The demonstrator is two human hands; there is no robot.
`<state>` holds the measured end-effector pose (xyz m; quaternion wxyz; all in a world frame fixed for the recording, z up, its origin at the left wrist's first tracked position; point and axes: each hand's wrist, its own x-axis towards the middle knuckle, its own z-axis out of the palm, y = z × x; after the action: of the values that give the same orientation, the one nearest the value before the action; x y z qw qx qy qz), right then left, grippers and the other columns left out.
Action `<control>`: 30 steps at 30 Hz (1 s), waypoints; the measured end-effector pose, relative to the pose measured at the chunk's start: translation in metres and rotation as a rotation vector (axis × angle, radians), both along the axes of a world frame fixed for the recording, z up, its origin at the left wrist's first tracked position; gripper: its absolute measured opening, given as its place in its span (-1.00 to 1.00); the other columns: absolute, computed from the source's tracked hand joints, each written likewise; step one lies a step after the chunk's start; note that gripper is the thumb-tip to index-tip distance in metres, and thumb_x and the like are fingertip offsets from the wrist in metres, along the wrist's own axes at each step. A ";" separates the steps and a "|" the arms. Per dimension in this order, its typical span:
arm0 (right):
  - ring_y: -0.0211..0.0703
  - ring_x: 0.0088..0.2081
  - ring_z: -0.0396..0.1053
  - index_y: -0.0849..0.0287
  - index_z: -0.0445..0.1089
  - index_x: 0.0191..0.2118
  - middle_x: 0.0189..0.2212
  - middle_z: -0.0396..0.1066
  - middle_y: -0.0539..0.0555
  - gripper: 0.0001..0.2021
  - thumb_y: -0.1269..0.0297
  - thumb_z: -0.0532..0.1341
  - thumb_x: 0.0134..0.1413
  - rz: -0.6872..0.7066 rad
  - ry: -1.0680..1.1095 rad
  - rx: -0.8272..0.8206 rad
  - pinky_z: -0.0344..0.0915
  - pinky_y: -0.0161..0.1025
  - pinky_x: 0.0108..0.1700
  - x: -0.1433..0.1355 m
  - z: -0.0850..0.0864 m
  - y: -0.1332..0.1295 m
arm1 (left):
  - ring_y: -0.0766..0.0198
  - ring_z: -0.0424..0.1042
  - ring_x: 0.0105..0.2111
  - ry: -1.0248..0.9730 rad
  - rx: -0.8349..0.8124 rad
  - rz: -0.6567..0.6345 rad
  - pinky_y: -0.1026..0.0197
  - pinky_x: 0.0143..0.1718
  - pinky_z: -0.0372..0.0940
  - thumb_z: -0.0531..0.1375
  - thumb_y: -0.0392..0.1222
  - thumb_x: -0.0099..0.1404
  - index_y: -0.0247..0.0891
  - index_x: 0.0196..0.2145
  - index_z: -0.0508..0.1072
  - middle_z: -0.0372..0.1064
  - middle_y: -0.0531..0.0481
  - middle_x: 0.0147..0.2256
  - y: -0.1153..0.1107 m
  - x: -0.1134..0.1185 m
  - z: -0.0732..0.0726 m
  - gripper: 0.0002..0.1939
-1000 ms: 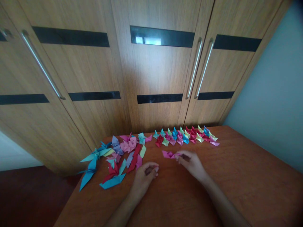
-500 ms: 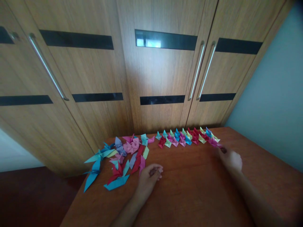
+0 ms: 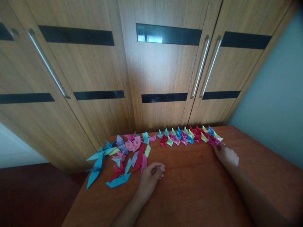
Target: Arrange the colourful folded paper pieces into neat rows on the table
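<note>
Small folded paper boats (image 3: 177,140) in several colours stand in close rows along the back of the wooden table. At the right end of the rows, my right hand (image 3: 226,155) pinches the near edge of a magenta paper boat (image 3: 212,142), which touches its neighbours. My left hand (image 3: 151,175) rests over the table with its fingers curled in toward the thumb, and nothing shows in them. Just left of it lies a magenta folded paper piece (image 3: 144,162). Beyond spreads a loose pile of folded paper, with a red paper crane (image 3: 120,169) and a blue folded strip (image 3: 119,180).
Larger blue paper cranes (image 3: 95,171) lie near the left edge of the table (image 3: 184,192). A wooden wardrobe (image 3: 163,69) with long metal handles stands right behind the table. A pale wall (image 3: 270,94) rises on the right.
My right hand has moved slightly left and closer in to the magenta boat at the row's end. The left hand keeps its pose. The whole view has shifted a little.
</note>
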<state>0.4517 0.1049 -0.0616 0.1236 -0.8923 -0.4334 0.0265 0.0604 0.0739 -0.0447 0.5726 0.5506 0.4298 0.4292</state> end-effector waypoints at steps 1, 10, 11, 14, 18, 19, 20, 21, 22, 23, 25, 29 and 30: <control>0.16 -0.18 0.41 -0.01 0.37 -0.02 -0.15 0.43 0.24 -0.53 -0.10 -0.03 0.08 0.001 0.000 0.009 0.32 -0.03 -0.25 0.000 -0.001 0.000 | 0.32 0.36 -0.52 -0.001 -0.001 0.001 0.31 -0.50 0.24 0.19 -0.06 0.13 -0.33 -0.36 0.46 0.42 -0.04 -0.43 0.000 0.000 0.000 -0.75; 0.15 -0.20 0.42 0.03 0.34 0.02 -0.15 0.44 0.25 -0.50 -0.10 0.03 0.04 -0.002 0.005 0.077 0.32 -0.05 -0.27 0.001 -0.005 -0.003 | 0.32 0.36 -0.50 0.010 0.005 -0.010 0.31 -0.49 0.24 0.19 -0.03 0.14 -0.32 -0.34 0.46 0.42 -0.04 -0.42 0.000 0.000 -0.001 -0.73; 0.15 -0.20 0.42 0.02 0.33 0.03 -0.15 0.44 0.25 -0.50 -0.10 0.03 0.04 -0.005 0.008 0.082 0.32 -0.05 -0.27 0.001 -0.005 -0.004 | 0.32 0.36 -0.51 0.008 0.002 -0.008 0.31 -0.49 0.24 0.19 -0.03 0.14 -0.32 -0.35 0.46 0.42 -0.04 -0.42 -0.001 0.000 0.000 -0.72; 0.18 -0.21 0.42 0.04 0.31 0.05 -0.17 0.44 0.25 -0.49 -0.11 0.03 0.04 -0.016 0.015 0.093 0.33 -0.03 -0.29 -0.002 -0.004 -0.005 | 0.32 0.36 -0.50 0.001 0.003 -0.012 0.31 -0.49 0.24 0.20 -0.01 0.13 -0.32 -0.35 0.46 0.42 -0.04 -0.42 -0.001 0.000 0.001 -0.71; 0.18 -0.22 0.43 0.10 0.29 0.06 -0.21 0.45 0.29 -0.47 -0.09 0.03 0.05 -0.024 0.008 0.096 0.32 -0.04 -0.29 -0.004 -0.002 -0.007 | 0.32 0.36 -0.51 -0.001 0.001 -0.005 0.31 -0.50 0.24 0.21 -0.02 0.12 -0.32 -0.35 0.46 0.43 -0.04 -0.43 -0.001 0.000 0.001 -0.72; 0.17 -0.23 0.43 0.11 0.27 0.07 -0.22 0.45 0.29 -0.47 -0.09 0.02 0.05 -0.027 0.002 0.092 0.32 -0.05 -0.29 -0.004 -0.002 -0.008 | 0.32 0.36 -0.51 -0.002 0.001 -0.004 0.31 -0.50 0.24 0.20 -0.02 0.12 -0.32 -0.36 0.46 0.43 -0.04 -0.43 -0.001 0.000 0.001 -0.72; 0.15 -0.24 0.43 0.11 0.25 0.08 -0.22 0.44 0.29 -0.46 -0.08 0.01 0.06 -0.029 -0.004 0.086 0.32 -0.05 -0.30 -0.006 -0.001 -0.009 | 0.32 0.36 -0.52 -0.004 0.003 -0.004 0.31 -0.50 0.24 0.20 -0.03 0.12 -0.32 -0.36 0.46 0.42 -0.04 -0.43 -0.001 0.000 0.001 -0.73; 0.14 -0.25 0.43 0.12 0.23 0.10 -0.22 0.44 0.29 -0.46 -0.08 0.00 0.07 -0.033 -0.016 0.084 0.32 -0.06 -0.30 -0.008 0.000 -0.010 | 0.32 0.36 -0.52 -0.006 0.004 -0.006 0.31 -0.50 0.24 0.20 -0.03 0.12 -0.32 -0.36 0.46 0.42 -0.04 -0.43 -0.001 0.000 0.001 -0.73; 0.12 -0.27 0.44 0.13 0.21 0.11 -0.23 0.44 0.29 -0.45 -0.07 0.00 0.08 -0.036 -0.029 0.088 0.32 -0.07 -0.31 -0.012 0.000 -0.011 | 0.32 0.36 -0.52 -0.007 0.005 -0.007 0.31 -0.50 0.24 0.19 -0.03 0.13 -0.32 -0.36 0.46 0.42 -0.03 -0.43 -0.001 0.000 0.001 -0.73; 0.11 -0.29 0.44 0.14 0.20 0.11 -0.24 0.44 0.28 -0.45 -0.07 -0.01 0.09 -0.037 -0.043 0.098 0.31 -0.08 -0.32 -0.017 0.001 -0.013 | 0.32 0.36 -0.51 -0.006 0.008 -0.009 0.31 -0.50 0.24 0.19 -0.03 0.13 -0.32 -0.36 0.46 0.42 -0.03 -0.43 -0.001 0.000 0.001 -0.73; 0.08 -0.34 0.44 0.14 0.22 0.07 -0.29 0.46 0.23 -0.49 -0.06 -0.02 0.11 0.000 -0.058 0.143 0.29 -0.12 -0.35 -0.033 0.002 -0.016 | 0.32 0.37 -0.51 -0.001 0.006 -0.013 0.31 -0.49 0.25 0.19 -0.03 0.12 -0.31 -0.36 0.46 0.42 -0.03 -0.43 -0.001 0.000 0.001 -0.73; -0.09 -0.35 0.43 0.07 0.35 -0.15 -0.35 0.47 0.06 -0.69 0.03 0.01 0.14 0.304 0.036 0.267 0.22 -0.28 -0.36 -0.089 0.002 -0.018 | 0.31 0.38 -0.50 -0.007 -0.009 -0.017 0.30 -0.48 0.26 0.21 -0.03 0.10 -0.32 -0.35 0.46 0.44 -0.05 -0.41 0.001 0.000 0.002 -0.72; -0.13 -0.35 0.42 0.06 0.37 -0.21 -0.35 0.48 0.03 -0.72 0.06 0.02 0.14 0.393 0.079 0.283 0.21 -0.31 -0.36 -0.106 0.002 -0.017 | 0.31 0.38 -0.50 -0.015 -0.012 -0.016 0.30 -0.48 0.26 0.21 -0.03 0.10 -0.32 -0.34 0.46 0.44 -0.06 -0.41 0.001 0.000 0.002 -0.71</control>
<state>0.3460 0.0877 -0.0593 0.2566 -0.7629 -0.5930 0.0240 0.0608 0.0752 -0.0422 0.5826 0.5472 0.4237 0.4260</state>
